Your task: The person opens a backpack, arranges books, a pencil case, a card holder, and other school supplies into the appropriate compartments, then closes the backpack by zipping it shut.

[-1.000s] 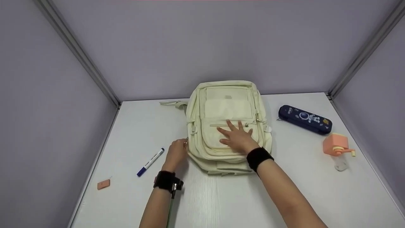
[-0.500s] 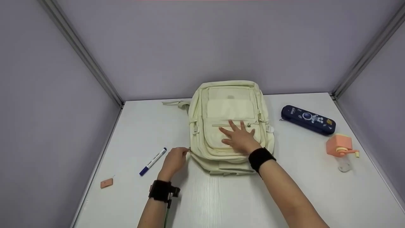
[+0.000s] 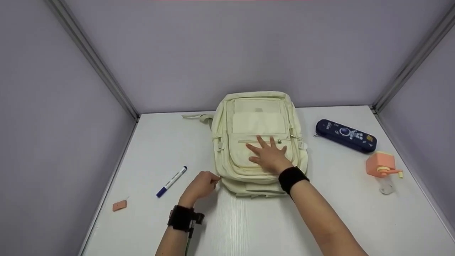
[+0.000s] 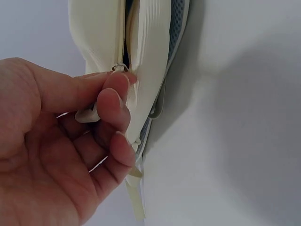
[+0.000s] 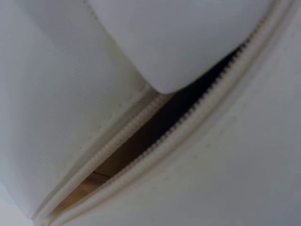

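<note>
Just right of centre in the head view, the bag (image 3: 257, 122) rests on the desk (image 3: 249, 227), soft cream cloth in rounded panels. The right hand (image 3: 268, 154) lies across it, fingers spread apart, probably to steady it; the left hand (image 3: 202, 183) meets its lower left edge. At left in the left wrist view, curled fingers pinch a cream pull (image 4: 87, 115) near a metal slider (image 4: 120, 67), likely for purchase. Across the right wrist view, toothed edges (image 5: 209, 99) flank a dark slit.

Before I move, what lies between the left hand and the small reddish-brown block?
A blue-capped white marker lies on the table between the left hand and the block; the head view shows it.
</note>
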Demonstrator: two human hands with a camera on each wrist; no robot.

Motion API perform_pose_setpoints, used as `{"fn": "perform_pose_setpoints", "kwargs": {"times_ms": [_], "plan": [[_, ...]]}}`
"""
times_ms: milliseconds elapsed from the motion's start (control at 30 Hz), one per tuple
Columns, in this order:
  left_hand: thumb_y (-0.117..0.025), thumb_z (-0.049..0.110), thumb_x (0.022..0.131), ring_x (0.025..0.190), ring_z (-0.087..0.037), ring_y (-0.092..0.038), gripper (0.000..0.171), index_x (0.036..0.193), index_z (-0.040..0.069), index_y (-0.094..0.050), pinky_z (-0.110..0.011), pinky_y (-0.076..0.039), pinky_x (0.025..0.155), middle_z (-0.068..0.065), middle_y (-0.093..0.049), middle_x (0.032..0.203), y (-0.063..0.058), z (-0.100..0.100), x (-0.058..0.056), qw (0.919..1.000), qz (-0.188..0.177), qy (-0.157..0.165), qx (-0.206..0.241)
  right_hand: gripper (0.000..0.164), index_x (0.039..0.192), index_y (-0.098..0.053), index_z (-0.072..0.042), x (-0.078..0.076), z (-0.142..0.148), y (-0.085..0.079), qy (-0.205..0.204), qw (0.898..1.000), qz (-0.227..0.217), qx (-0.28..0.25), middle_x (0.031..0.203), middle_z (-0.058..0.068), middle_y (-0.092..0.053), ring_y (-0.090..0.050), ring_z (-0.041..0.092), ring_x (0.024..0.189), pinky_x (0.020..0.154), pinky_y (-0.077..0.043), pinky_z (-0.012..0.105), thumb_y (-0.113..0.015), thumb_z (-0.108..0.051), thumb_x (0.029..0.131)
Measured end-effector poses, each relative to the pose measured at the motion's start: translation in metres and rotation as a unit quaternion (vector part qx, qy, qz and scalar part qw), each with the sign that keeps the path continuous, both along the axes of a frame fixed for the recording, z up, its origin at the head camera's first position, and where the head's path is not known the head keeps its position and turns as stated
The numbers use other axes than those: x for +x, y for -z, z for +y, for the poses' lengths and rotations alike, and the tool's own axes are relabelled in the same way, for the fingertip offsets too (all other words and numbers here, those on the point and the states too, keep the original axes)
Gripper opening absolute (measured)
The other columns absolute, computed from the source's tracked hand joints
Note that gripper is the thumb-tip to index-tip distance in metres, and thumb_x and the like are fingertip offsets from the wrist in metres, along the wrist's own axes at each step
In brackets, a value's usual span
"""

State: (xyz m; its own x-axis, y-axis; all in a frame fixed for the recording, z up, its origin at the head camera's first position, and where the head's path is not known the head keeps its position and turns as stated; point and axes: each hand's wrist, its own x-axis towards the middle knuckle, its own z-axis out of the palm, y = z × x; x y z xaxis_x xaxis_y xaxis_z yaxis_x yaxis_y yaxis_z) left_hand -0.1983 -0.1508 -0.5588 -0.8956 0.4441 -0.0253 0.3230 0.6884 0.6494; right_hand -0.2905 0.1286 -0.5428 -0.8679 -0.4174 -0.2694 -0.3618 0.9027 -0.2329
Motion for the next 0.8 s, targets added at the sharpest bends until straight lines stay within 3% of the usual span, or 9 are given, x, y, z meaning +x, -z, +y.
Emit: {"fn": "perform_pose_setpoints", "kwargs": {"times_ms": [133,233,333,400,500,667,800], "plan": [[-0.052,-0.015,0.082,0.052,-0.008,-0.029,0.023,0.067,0.001,-0.055,-0.023,-0.026,0.051,0.008,-0.031,0.058,-0.003,0.001,0.0,0.9996,0.006,0.028,0.005,0.059,0.153,-0.018,-0.047,-0.001,0.001,-0.002,0.002,1.0,0.0,0.009,0.164,0.002,0.002,0.004,0.051,0.142,0.092,-0.012,0.083,-0.037,-0.061,0.099],[-0.053,-0.014,0.086,0.051,-0.007,-0.028,0.022,0.071,-0.001,-0.062,-0.023,-0.026,0.05,0.008,-0.03,0.057,-0.005,0.0,0.0,0.9989,0.0,0.044,0.015,0.058,0.153,-0.018,-0.047,0.0,0.001,-0.003,0.002,1.0,-0.002,0.013,0.164,0.002,0.002,0.004,0.053,0.141,0.091,-0.013,0.084,-0.036,-0.06,0.1],[-0.055,-0.011,0.091,0.05,-0.006,-0.029,0.019,0.08,-0.006,-0.069,-0.022,-0.028,0.05,0.008,-0.033,0.057,-0.006,-0.002,0.0,0.9977,-0.031,0.05,0.034,0.057,0.153,-0.018,-0.048,0.0,0.001,-0.004,0.003,1.0,-0.003,0.018,0.164,0.003,0.003,0.004,0.055,0.14,0.091,-0.014,0.084,-0.035,-0.059,0.1],[-0.056,-0.008,0.094,0.048,-0.005,-0.031,0.018,0.086,-0.007,-0.072,-0.022,-0.03,0.049,0.007,-0.039,0.057,-0.007,-0.003,0.001,0.9958,-0.053,0.048,0.057,0.056,0.153,-0.018,-0.047,0.0,0.001,-0.005,0.003,1.0,-0.003,0.018,0.164,0.004,0.003,0.003,0.057,0.139,0.09,-0.014,0.084,-0.035,-0.059,0.101],[-0.059,-0.003,0.095,0.048,-0.005,-0.033,0.018,0.084,-0.007,-0.072,-0.022,-0.03,0.048,0.003,-0.046,0.058,-0.007,-0.001,0.001,0.9926,-0.07,0.063,0.076,0.056,0.153,-0.018,-0.047,0.0,0.0,-0.005,0.004,1.0,-0.002,0.02,0.164,0.005,0.003,0.002,0.059,0.138,0.09,-0.015,0.084,-0.034,-0.059,0.101],[-0.06,-0.001,0.095,0.052,-0.003,-0.043,0.017,0.098,0.0,-0.077,-0.02,-0.035,0.049,-0.01,-0.062,0.066,-0.008,0.013,0.003,0.9863,-0.076,0.117,0.087,0.055,0.153,-0.018,-0.048,0.0,0.0,-0.003,0.01,1.0,-0.001,0.023,0.164,0.005,0.002,0.001,0.058,0.139,0.09,-0.015,0.084,-0.033,-0.059,0.101],[-0.057,-0.004,0.096,0.055,-0.002,-0.046,0.02,0.081,-0.001,-0.071,-0.018,-0.037,0.051,-0.008,-0.06,0.066,-0.008,0.024,0.004,0.9824,-0.061,0.156,0.083,0.055,0.153,-0.018,-0.048,-0.002,0.0,-0.001,0.012,1.0,-0.003,0.02,0.164,0.005,0.003,0.003,0.058,0.139,0.09,-0.014,0.085,-0.033,-0.059,0.101]]}}
